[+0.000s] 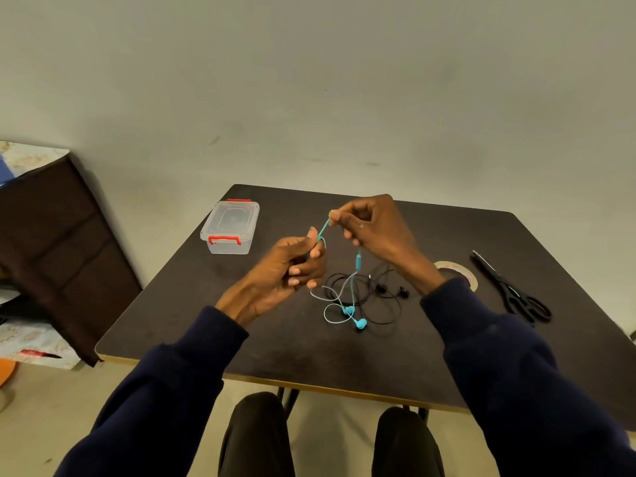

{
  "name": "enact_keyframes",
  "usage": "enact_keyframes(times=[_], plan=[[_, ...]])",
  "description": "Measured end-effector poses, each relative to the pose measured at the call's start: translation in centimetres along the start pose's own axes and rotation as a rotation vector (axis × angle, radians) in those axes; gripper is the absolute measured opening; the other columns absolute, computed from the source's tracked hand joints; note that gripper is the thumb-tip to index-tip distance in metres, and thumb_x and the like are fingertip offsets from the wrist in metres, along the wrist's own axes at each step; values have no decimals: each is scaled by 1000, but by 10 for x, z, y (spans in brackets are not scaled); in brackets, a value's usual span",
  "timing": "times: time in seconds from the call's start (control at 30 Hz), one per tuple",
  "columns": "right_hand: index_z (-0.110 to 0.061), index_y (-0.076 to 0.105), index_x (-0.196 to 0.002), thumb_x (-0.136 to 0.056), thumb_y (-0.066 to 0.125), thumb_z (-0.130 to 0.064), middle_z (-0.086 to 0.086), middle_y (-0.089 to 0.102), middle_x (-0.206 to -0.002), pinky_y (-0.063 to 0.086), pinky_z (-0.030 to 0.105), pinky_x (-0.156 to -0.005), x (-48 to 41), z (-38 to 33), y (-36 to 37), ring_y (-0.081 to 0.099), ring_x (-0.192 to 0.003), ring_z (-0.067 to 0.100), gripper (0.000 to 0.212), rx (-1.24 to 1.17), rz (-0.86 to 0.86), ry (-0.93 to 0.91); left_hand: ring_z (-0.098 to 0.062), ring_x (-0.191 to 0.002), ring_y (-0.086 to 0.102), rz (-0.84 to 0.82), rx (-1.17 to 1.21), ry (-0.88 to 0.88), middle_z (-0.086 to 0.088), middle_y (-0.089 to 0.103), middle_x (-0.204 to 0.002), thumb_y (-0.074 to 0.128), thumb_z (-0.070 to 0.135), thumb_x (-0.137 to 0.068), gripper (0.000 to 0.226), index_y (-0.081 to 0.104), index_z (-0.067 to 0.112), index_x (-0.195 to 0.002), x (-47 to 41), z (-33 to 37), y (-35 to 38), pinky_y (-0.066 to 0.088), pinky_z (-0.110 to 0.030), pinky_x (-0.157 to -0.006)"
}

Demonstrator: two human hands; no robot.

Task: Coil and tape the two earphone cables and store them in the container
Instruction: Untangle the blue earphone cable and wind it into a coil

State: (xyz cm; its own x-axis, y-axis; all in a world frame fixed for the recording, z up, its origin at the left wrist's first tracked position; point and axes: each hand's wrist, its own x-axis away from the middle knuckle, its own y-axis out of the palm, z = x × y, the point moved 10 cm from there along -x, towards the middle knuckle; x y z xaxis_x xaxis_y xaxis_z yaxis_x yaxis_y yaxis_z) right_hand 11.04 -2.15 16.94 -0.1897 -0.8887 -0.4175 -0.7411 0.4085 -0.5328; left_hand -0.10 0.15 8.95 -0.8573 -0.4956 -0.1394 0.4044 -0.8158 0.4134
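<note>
left hand point(292, 266) curls round thin turquoise cable point(351, 290) | right hand point(371, 225) pinches it above | glossy black cable point(378, 304) tangled on matte dark desk point(241, 321) | clear plastic container point(230, 227) lidded

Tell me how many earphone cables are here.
2. The blue earphone cable is held by the left hand and right hand; the black earphone cable lies loose on the table.

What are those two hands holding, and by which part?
The blue earphone cable, away from its earbuds: the left hand grips the wire, the right hand pinches it higher. The earbuds lie on the table.
</note>
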Motion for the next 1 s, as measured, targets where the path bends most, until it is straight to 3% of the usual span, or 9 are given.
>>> enact_keyframes(times=[0.13, 0.27, 0.33, 0.4, 0.53, 0.63, 0.77, 0.9, 1.0], plan=[[-14, 78, -84, -98, 63, -37, -2, 59, -55, 46, 21, -58, 9, 20, 21, 54, -54, 10, 31, -166, -18, 111, -9, -45, 41, -124, 374, 20, 5, 44, -54, 35, 19, -106, 30, 52, 12, -83, 1, 17, 8, 45, -26, -63], [-9, 76, -99, -102, 57, -25, 9, 59, -61, 51, 25, -63, 21, 17, 50, 58, -57, 14, 26, -158, -147, 119, -25, -88, 71, -31, 502, 216, -8, 72, -91, 39, 12, -98, 32, 70, 9, -88, -5, 40, -5, 52, -38, -99], [-7, 73, -112, -104, 54, -20, 7, 56, -61, 55, 27, -57, 27, 18, 62, 60, -52, 15, 25, -186, -240, 142, -34, -120, 62, 0, 490, 280, -19, 68, -121, 38, 14, -99, 32, 69, 7, -98, -10, 47, -11, 46, -44, -109], [-11, 72, -117, -104, 53, -22, 2, 59, -62, 50, 25, -51, 31, 12, 67, 56, -48, 13, 25, -19, -280, 52, -38, -135, 49, 0, 386, 330, -23, 57, -138, 38, 17, -100, 29, 63, 6, -111, -17, 55, -17, 37, -46, -115], [-12, 75, -99, -102, 57, -32, 3, 62, -62, 48, 34, -57, 38, 2, 69, 55, -52, 16, 27, 291, -302, -125, -36, -125, 59, 221, -87, 330, -20, 63, -131, 41, 27, -96, 40, 54, 1, -124, -24, 48, -43, 44, -41, -111], [-18, 65, -78, -100, 60, -35, -7, 54, -59, 40, 28, -52, 41, -7, 69, 46, -48, 9, 28, 428, -348, -207, -34, -120, 63, 267, -286, 303, -18, 66, -128, 43, 26, -99, 42, 53, -2, -129, -25, 34, -44, 48, -41, -106], [-18, 72, -108, -97, 62, -38, -5, 70, -91, 52, 29, -65, 48, -16, 69, 56, -67, 4, 25, 577, -384, -261, -29, -108, 70, 279, -341, 258, -13, 72, -117, 38, 16, -107, 30, 57, 4, -127, -25, 24, -36, 56, -36, -92], [-25, 75, -106, -94, 68, -32, -6, 73, -100, 53, 31, -70, 41, -38, 50, 65, -85, 12, 17, 660, -264, -348, -15, -77, 70, 347, -607, 169, -2, 74, -87, 38, 14, -107, 34, 71, 8, -98, -21, 20, -28, 55, -26, -70], [-25, 78, -95, -90, 73, -25, -7, 72, -90, 53, 30, -70, 30, -50, 31, 64, -81, 9, 7, 637, -173, -398, -16, -58, 57, 305, -554, 88, -8, 63, -64, 34, 23, -108, 48, 65, 7, -75, -17, 9, -18, 44, -28, -56]])
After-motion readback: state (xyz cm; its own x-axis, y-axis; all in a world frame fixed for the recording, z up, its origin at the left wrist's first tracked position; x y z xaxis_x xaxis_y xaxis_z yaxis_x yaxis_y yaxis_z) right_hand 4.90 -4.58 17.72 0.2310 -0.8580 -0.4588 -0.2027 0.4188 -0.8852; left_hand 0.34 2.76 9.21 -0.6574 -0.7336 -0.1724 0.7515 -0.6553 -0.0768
